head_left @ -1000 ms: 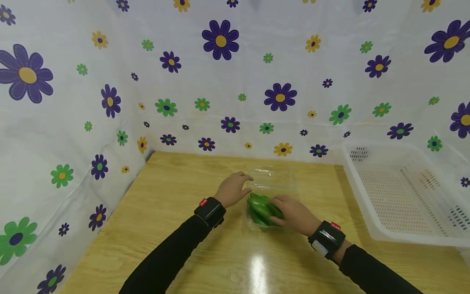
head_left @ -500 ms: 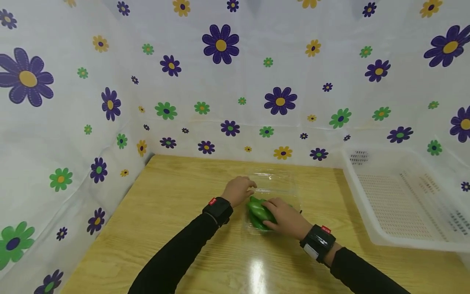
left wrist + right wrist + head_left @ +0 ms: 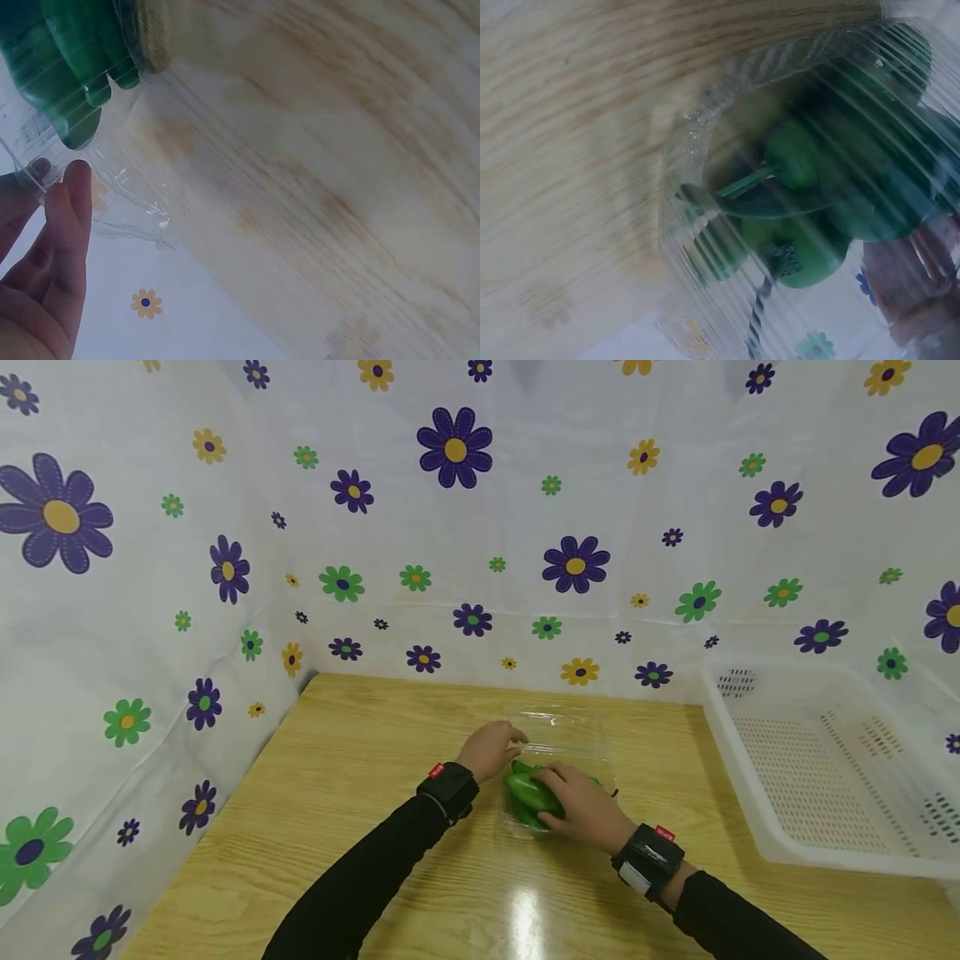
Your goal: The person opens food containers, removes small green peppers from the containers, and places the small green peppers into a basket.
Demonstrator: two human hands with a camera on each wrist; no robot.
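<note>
A clear plastic clamshell box point(image 3: 558, 727) lies on the table with its lid folded back. Several green peppers point(image 3: 534, 795) are piled in its near half; through the ribbed plastic in the right wrist view, peppers point(image 3: 799, 251) show their stems. My left hand point(image 3: 489, 752) is at the box's left side, where, in the left wrist view, thumb and fingers point(image 3: 71, 225) pinch the clear plastic edge near the pepper tips. My right hand point(image 3: 588, 806) grips the peppers from above, thumb on the near side; its palm side is hidden in the head view.
A white perforated plastic basket point(image 3: 802, 777) stands at the right of the wooden table point(image 3: 375, 718). A white cloth point(image 3: 405, 527) printed with flowers hangs behind and at the left.
My left hand has moved right to the box edge. My right hand has shifted slightly left over the peppers. Little differs in the last half second.
</note>
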